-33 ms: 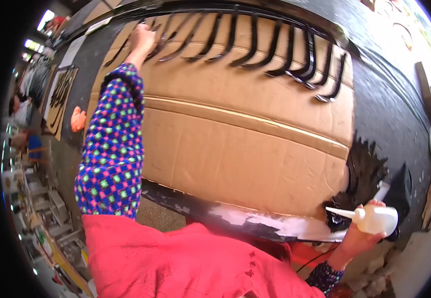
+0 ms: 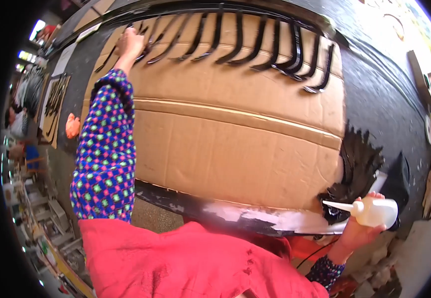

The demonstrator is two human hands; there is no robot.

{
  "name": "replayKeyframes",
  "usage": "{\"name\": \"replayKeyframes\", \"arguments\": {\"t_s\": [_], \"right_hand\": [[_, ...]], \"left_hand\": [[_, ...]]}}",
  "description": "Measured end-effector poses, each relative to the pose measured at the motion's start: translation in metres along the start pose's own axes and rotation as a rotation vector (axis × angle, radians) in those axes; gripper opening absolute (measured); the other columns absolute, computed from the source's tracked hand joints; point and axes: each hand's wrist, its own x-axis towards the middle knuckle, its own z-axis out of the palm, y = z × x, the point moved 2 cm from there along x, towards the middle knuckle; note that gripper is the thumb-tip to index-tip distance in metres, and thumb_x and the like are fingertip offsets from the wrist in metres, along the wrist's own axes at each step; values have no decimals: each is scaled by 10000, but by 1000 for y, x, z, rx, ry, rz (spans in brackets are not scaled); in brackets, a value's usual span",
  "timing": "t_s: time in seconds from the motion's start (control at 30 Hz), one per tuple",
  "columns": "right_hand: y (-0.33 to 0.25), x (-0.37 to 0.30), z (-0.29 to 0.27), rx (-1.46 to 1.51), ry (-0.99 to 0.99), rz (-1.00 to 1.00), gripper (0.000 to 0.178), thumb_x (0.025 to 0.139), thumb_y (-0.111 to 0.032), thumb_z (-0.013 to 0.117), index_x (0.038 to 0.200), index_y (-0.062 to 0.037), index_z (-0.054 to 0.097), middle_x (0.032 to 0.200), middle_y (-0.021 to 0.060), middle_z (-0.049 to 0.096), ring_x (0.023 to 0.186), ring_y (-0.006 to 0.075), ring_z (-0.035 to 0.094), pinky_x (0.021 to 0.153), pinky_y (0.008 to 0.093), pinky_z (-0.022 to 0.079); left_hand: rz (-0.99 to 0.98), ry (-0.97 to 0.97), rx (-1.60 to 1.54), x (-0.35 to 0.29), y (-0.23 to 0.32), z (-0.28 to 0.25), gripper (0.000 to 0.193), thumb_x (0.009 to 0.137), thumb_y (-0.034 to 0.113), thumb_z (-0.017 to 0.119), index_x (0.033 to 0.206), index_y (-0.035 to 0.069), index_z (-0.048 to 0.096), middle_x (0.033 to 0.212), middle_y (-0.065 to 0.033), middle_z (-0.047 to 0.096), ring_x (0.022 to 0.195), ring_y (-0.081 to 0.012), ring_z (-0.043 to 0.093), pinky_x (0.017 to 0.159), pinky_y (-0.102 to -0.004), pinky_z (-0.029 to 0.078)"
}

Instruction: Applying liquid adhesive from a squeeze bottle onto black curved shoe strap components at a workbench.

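At the far left end of a row of black curved strips (image 2: 258,42), my left hand (image 2: 129,42) reaches over the cardboard. Its fingers are bent closed at the upper part of one black strip (image 2: 105,59), and the fingertips are partly hidden. The strips lie side by side along the far part of the brown cardboard sheet (image 2: 235,154), their curved ends toward me. To the right, past the near corner of the cardboard, my right hand (image 2: 357,236) is wrapped round a translucent squeeze bottle (image 2: 380,213). Its long white nozzle (image 2: 338,204) points left.
A dark table (image 2: 379,99) carries the cardboard. Black, ragged-edged material (image 2: 359,154) lies beside its right edge. An orange crumpled piece (image 2: 72,126) sits at the left, near a smaller board with several dark strips (image 2: 54,107). A dark rail (image 2: 275,11) runs along the far edge.
The whole view has shifted slightly, moving the cardboard and strips left and up in the picture. My left hand stays at the same end of the row; my right hand still holds the bottle.
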Motion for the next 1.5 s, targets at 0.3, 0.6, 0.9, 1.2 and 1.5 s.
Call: {"name": "replayKeyframes", "arguments": {"t_s": [0.3, 0.6, 0.9, 1.2, 1.5], "right_hand": [[-73, -37, -42, 28, 38, -234, 782, 676, -359, 701, 1248, -46, 271, 1222, 101, 352, 1169, 277, 340, 902, 457, 374], [-94, -50, -45, 205, -66, -245, 700, 691, -319, 695, 1210, -43, 314, 1200, 104, 328, 1159, 251, 329, 903, 449, 376], [-98, -58, -66, 141, 34, -263, 750, 694, -402, 669, 1243, -59, 289, 1204, 88, 377, 1157, 273, 357, 885, 459, 392], [-90, -53, -63, 217, -30, -225, 744, 706, -400, 661, 1244, -50, 285, 1219, 92, 368, 1172, 289, 342, 900, 485, 377], [-76, -49, -47, 243, -92, -181, 712, 728, -398, 638, 1239, -40, 293, 1219, 105, 361, 1166, 290, 346, 889, 500, 373]], "left_hand": [[723, -599, -781, -286, 234, -101, 217, 796, 231, 563, 878, 36, 608, 803, -96, 622, 715, -173, 590, 640, -305, 456], [784, -758, -956, -500, 390, -101, 456, 743, 335, 609, 938, -58, 485, 960, -247, 502, 910, -357, 510, 795, -385, 412], [665, -929, -996, -488, 395, -86, 325, 642, 154, 697, 861, -8, 521, 809, -151, 574, 800, -256, 566, 709, -331, 444], [608, -812, -1353, -463, 350, -78, 215, 727, 24, 584, 935, 24, 531, 767, -54, 580, 703, -108, 543, 644, -251, 448], [350, -1227, -1433, -460, 340, -86, 175, 756, 175, 648, 836, 55, 550, 722, -3, 548, 661, -78, 519, 579, -238, 442]]}}
